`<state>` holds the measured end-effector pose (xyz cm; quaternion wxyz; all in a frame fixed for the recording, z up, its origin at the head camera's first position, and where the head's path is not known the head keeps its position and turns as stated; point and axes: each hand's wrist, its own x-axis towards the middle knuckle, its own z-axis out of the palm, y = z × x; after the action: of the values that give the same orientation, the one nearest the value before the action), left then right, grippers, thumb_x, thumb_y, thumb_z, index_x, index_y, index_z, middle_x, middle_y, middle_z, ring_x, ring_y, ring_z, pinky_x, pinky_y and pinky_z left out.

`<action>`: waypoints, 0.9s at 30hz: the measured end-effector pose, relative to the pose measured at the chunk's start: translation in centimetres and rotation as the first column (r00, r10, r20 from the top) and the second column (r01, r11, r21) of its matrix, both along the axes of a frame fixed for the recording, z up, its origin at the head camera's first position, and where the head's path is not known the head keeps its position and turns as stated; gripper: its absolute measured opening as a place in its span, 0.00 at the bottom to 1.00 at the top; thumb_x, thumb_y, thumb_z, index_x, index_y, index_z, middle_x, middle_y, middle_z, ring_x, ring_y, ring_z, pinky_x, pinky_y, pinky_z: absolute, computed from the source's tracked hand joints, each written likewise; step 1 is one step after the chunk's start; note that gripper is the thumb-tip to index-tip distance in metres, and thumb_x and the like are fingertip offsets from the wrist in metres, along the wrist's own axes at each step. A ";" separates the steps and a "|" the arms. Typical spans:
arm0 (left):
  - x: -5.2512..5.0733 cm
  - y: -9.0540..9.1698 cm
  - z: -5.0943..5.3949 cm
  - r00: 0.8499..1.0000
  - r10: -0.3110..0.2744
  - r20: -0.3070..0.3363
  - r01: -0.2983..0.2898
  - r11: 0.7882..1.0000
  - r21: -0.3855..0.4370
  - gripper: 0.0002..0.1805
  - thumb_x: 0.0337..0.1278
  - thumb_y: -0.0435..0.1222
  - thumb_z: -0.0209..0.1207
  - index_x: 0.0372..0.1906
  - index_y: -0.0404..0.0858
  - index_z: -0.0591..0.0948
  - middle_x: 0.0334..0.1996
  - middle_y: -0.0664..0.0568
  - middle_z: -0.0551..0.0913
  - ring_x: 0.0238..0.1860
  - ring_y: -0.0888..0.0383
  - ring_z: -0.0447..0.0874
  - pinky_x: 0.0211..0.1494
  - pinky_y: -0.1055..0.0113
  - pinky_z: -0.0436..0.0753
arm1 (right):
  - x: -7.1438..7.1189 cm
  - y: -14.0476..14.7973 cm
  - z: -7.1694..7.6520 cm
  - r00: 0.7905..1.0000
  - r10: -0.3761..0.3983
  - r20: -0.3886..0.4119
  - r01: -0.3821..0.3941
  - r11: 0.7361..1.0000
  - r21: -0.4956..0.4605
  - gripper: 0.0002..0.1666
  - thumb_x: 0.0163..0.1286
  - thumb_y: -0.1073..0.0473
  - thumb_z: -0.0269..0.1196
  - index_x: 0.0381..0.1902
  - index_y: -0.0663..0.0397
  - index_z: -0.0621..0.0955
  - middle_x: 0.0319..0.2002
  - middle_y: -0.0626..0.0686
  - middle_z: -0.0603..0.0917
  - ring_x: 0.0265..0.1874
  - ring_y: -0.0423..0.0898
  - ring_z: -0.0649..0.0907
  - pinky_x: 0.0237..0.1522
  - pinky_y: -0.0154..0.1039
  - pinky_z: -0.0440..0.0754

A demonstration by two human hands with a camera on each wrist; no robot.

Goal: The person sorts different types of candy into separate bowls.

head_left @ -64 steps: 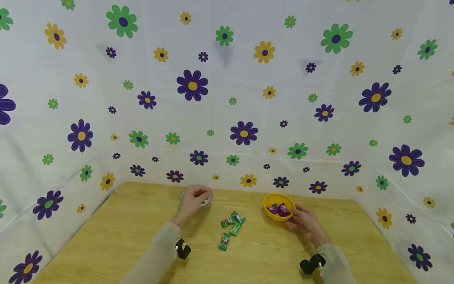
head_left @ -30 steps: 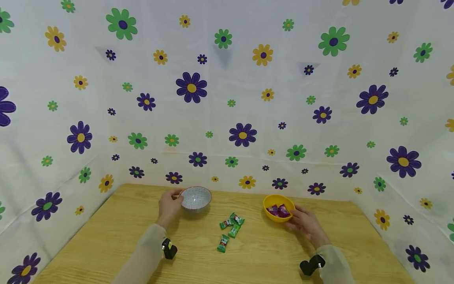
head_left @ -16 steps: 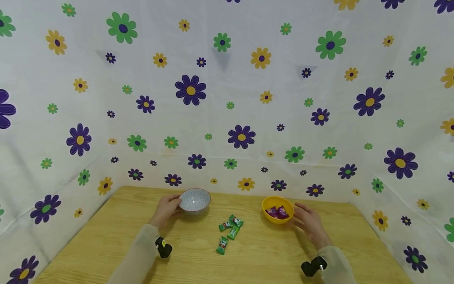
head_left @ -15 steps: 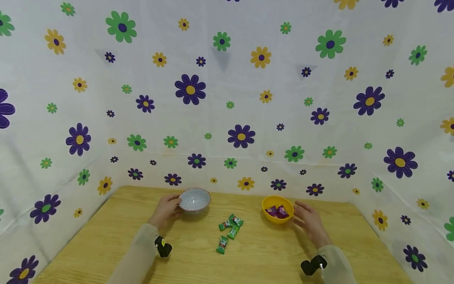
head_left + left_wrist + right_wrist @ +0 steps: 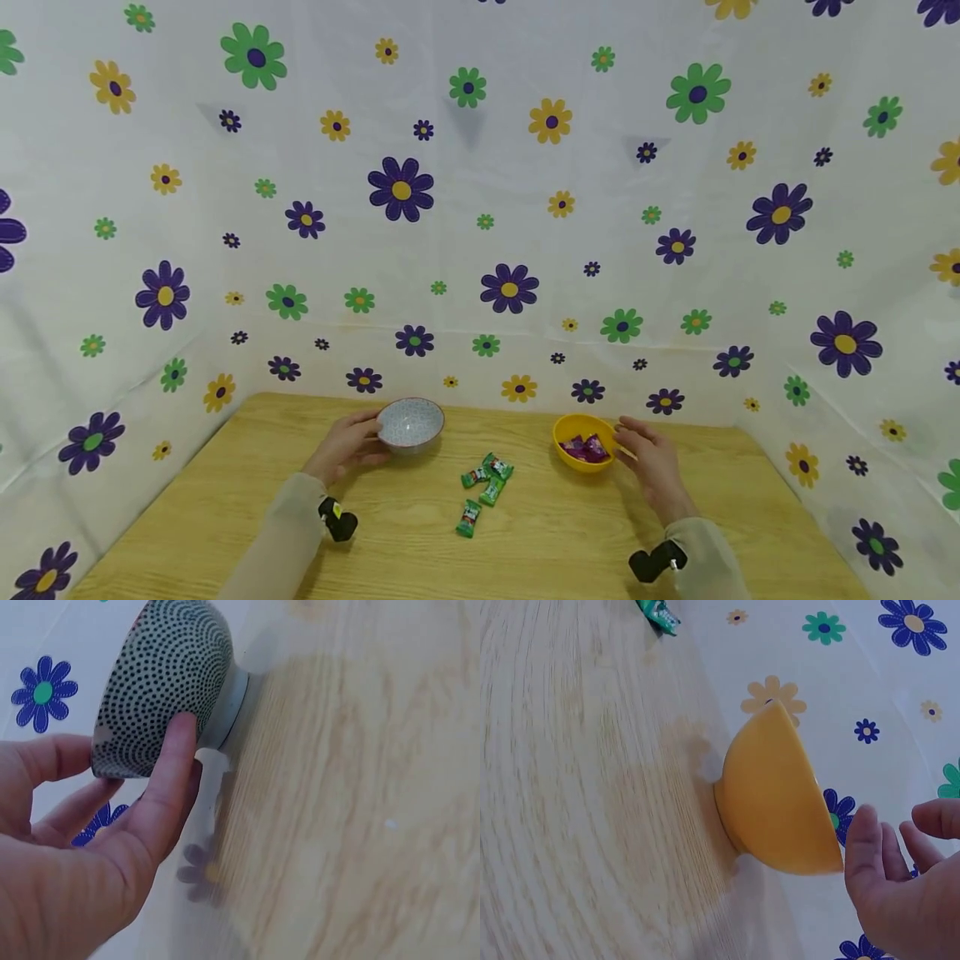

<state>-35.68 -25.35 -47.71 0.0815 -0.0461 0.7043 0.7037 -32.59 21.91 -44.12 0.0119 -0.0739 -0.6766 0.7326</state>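
On the left of the head view stands a patterned grey-white bowl point(image 5: 410, 422) with a red-brown rim; dark dots cover its outside point(image 5: 165, 682) in the left wrist view. My left hand point(image 5: 347, 446) touches its left side, fingers fairly straight along rim and wall. The yellow bowl point(image 5: 583, 467) at the right holds purple-wrapped pieces point(image 5: 594, 450). Beside its right rim my right hand point(image 5: 651, 465) has relaxed, spread fingers and holds nothing; the right wrist view shows the fingertips close to the rim of the yellow bowl point(image 5: 776, 799). Contact there is unclear.
Several green-wrapped pieces point(image 5: 492, 490) lie between the bowls, one point(image 5: 468, 518) nearer the front; part of one point(image 5: 658, 616) shows in the right wrist view. A white flowered sheet point(image 5: 480, 242) hangs behind and beside the wooden table point(image 5: 540, 550).
My left hand has gone from over the patterned bowl to its left side, its fingers now looser. My right hand has shifted slightly up along the yellow bowl's rim. The candies have stayed in place.
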 end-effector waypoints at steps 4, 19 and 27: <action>-0.2 -0.4 -0.2 0.999 -0.030 0.022 0.029 0.999 0.035 0.31 0.74 0.36 0.46 0.76 0.34 0.55 0.70 0.28 0.61 0.51 0.50 0.82 0.54 0.55 0.84 | -0.1 -0.6 -0.1 0.998 0.068 0.017 -0.068 0.997 -0.043 0.27 0.77 0.61 0.53 0.70 0.63 0.66 0.63 0.61 0.74 0.56 0.49 0.79 0.52 0.30 0.82; 0.0 -0.4 -0.3 0.999 -0.024 0.046 0.020 0.996 0.088 0.30 0.72 0.34 0.48 0.76 0.36 0.58 0.71 0.30 0.61 0.53 0.47 0.80 0.58 0.50 0.82 | 1.2 -4.3 -0.5 0.859 0.512 -0.007 -0.512 0.859 0.012 0.34 0.72 0.57 0.61 0.68 0.71 0.67 0.55 0.57 0.82 0.53 0.49 0.84 0.56 0.40 0.82; -0.1 -0.5 0.0 0.998 -0.013 0.058 0.009 0.998 0.068 0.31 0.72 0.35 0.47 0.76 0.37 0.57 0.71 0.30 0.61 0.54 0.46 0.79 0.58 0.51 0.82 | 0.8 -7.0 -1.3 0.821 0.570 0.027 -0.571 0.819 0.063 0.31 0.73 0.57 0.60 0.67 0.69 0.69 0.60 0.66 0.77 0.58 0.57 0.80 0.57 0.44 0.81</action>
<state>-35.75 -25.83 -47.71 0.1071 -0.0600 0.6778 0.7249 -31.81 14.92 -45.45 -0.2075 0.1298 -0.6923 0.6788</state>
